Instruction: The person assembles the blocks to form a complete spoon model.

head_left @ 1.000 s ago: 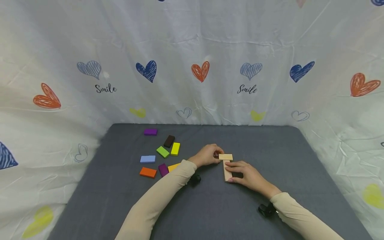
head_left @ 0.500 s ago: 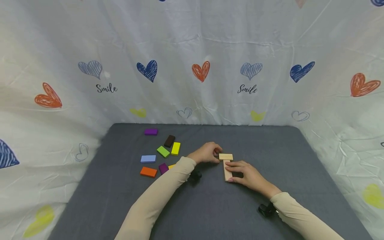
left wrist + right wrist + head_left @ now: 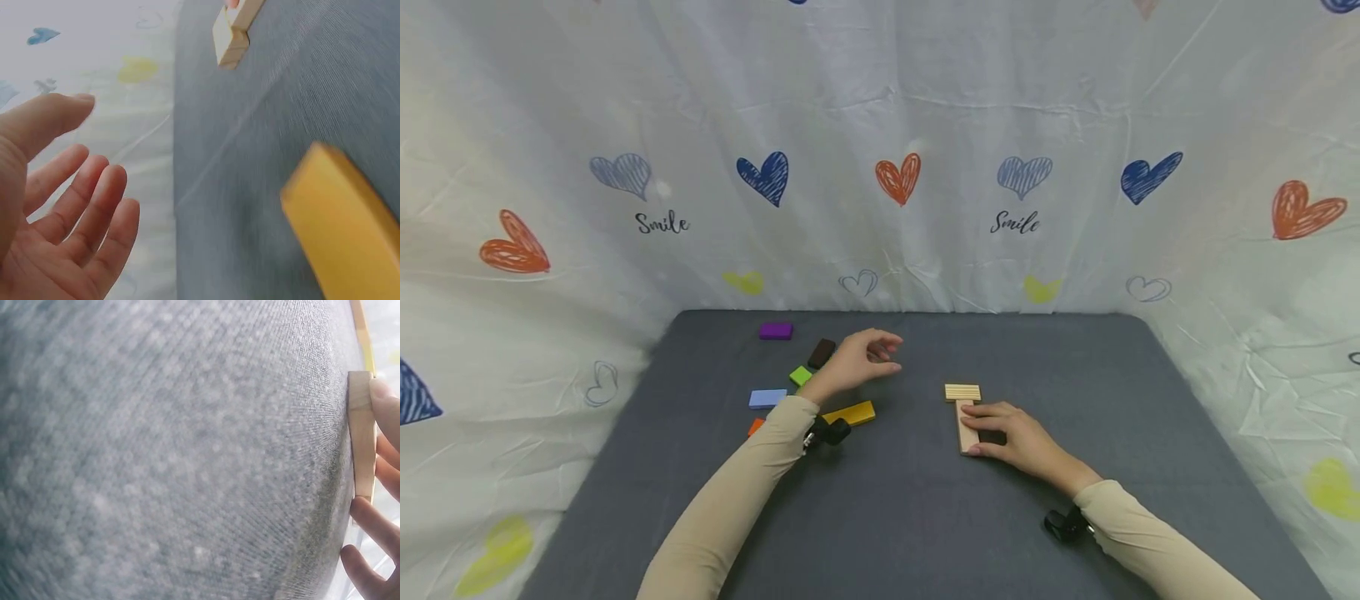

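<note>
In the head view my left hand [image 3: 853, 360] is over the coloured blocks, its fingers loosely spread and nothing between them. Below its wrist an orange-yellow block [image 3: 859, 412] lies on the table; it looms large and blurred in the left wrist view. My right hand [image 3: 1021, 435] holds a plain wooden block [image 3: 967, 423] flat on the table, thumb near its close end and fingertips farther along. Against that block's far end a second wooden block with grooved lines [image 3: 962, 392] lies crosswise, making a T shape.
Around the left forearm lie a purple block [image 3: 776, 332], a dark brown block [image 3: 822, 353], a green block [image 3: 801, 376], a light blue block [image 3: 767, 399] and an orange block [image 3: 756, 426], partly covered. A white curtain [image 3: 940, 250] with hearts hangs behind the grey table [image 3: 1075, 367].
My left hand has left the grooved wooden block and moved left over the coloured blocks, its fingers opening. The right hand and both wooden blocks have stayed in place.
</note>
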{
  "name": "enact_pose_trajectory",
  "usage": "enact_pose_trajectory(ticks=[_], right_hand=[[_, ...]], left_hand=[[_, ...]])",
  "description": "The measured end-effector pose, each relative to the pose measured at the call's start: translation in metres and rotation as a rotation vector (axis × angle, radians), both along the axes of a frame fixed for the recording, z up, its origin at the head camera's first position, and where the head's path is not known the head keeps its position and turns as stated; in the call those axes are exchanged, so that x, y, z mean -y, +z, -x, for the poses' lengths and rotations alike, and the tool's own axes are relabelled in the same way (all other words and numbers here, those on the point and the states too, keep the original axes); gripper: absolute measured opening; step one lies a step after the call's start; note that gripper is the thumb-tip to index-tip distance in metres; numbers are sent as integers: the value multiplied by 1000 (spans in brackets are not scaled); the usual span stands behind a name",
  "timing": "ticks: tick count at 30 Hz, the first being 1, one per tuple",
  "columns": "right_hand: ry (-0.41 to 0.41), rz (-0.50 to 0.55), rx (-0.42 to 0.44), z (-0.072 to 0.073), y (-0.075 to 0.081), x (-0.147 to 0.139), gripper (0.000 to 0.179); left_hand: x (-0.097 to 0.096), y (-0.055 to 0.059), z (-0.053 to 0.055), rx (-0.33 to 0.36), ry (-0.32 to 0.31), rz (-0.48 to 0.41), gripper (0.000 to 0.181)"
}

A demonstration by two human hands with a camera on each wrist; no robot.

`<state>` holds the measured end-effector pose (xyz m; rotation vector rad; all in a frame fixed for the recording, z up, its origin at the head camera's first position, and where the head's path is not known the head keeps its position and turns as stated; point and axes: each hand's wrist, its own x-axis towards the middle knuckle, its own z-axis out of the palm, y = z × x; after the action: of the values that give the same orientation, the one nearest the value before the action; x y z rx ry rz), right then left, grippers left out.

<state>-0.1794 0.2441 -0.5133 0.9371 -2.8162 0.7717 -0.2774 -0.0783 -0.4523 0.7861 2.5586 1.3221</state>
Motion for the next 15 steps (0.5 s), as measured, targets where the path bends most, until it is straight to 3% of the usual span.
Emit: enact_pose_trajectory(ticks=[5,9,15], right_hand=[[9,3,-4,0,0,1,56],[11,3,-3,0,1,1,56],[13,5,1,-1,2,1,55]], left_hand=[[42,-6,-16,-26,56,-28,42],[67,-19,-34,-43,104,-8,42],[92,-41,-57,-39,239,9,39]])
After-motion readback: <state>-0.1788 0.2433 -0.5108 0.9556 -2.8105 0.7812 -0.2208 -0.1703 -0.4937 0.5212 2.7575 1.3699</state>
